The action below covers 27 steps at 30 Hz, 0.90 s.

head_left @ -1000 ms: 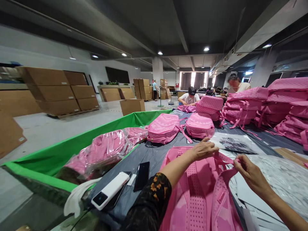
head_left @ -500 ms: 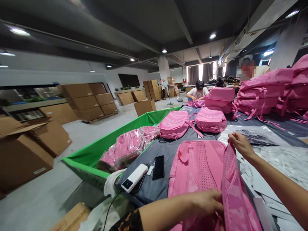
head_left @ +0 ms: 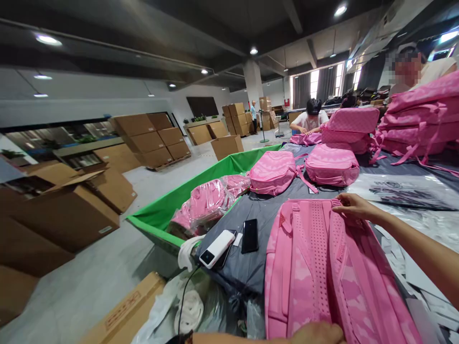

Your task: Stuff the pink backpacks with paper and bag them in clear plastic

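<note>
A pink backpack (head_left: 315, 267) lies before me on the dark-covered table, its padded back panel and shoulder straps facing up. My right hand (head_left: 353, 208) pinches the top of the right shoulder strap near the backpack's upper edge. At the bottom of the view, my left hand (head_left: 317, 333) is curled at the lower part of the backpack, by the strap's lower end. The frame's edge cuts off part of that hand, and its fingertips are hidden.
Beyond are two smaller pink bags (head_left: 274, 172) and stacked backpacks (head_left: 419, 124). Left of them, a green-lined bin (head_left: 161, 203) holds plastic-wrapped pink bags. A black phone (head_left: 250, 235) and white power bank (head_left: 217, 248) lie nearby. Clear plastic bags (head_left: 405, 188) are at right. Co-workers are farther back.
The strap, earlier lifted upright, now lies down against the back panel. My right hand has lowered it to the top edge; my left hand has moved down toward the backpack's bottom. The view has shifted left.
</note>
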### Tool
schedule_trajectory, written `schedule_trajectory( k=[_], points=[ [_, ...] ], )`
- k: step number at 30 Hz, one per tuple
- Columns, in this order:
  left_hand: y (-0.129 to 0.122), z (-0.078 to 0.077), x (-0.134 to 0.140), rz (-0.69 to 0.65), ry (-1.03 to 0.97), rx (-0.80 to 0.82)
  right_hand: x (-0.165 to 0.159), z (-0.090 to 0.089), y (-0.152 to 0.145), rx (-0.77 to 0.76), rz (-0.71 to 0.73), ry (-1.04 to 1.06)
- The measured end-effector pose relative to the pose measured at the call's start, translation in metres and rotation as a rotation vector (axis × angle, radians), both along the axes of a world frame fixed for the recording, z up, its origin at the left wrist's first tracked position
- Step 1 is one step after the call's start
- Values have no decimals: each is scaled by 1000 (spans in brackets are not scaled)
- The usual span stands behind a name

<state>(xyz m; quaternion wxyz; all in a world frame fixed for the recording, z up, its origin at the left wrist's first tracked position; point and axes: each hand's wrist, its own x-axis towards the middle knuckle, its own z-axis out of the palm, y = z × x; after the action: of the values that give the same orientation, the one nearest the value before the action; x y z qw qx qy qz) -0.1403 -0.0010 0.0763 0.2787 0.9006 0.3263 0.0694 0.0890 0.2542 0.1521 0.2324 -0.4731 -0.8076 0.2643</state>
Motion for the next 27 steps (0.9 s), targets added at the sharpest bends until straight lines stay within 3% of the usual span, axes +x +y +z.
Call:
schedule_trajectory(
  k=[2,4,5,6,7,9,12,15,21,27],
  points=[
    [26,14,-9,83,-70,127,6,-6,5,193,-35,-93],
    [72,31,-26,276,-123,227,8,-21,9,371,-67,-174],
    [99,39,-37,427,-146,285,7,-30,11,416,-68,-201],
    [128,45,-47,732,-215,341,6,-39,12,434,-63,-224],
    [156,50,-56,847,-226,355,5,-48,14,440,-57,-242],
    [203,51,-67,953,-236,332,3,-63,16,446,-42,-257],
    [239,40,-61,882,-256,300,2,-72,13,456,14,-177],
    [236,30,-44,808,-308,338,0,-75,5,478,33,-47],
    [187,8,-25,781,-369,454,3,-92,-31,578,-70,4],
    [148,-32,-29,630,-245,491,27,-105,-83,432,-18,-73]
  ],
)
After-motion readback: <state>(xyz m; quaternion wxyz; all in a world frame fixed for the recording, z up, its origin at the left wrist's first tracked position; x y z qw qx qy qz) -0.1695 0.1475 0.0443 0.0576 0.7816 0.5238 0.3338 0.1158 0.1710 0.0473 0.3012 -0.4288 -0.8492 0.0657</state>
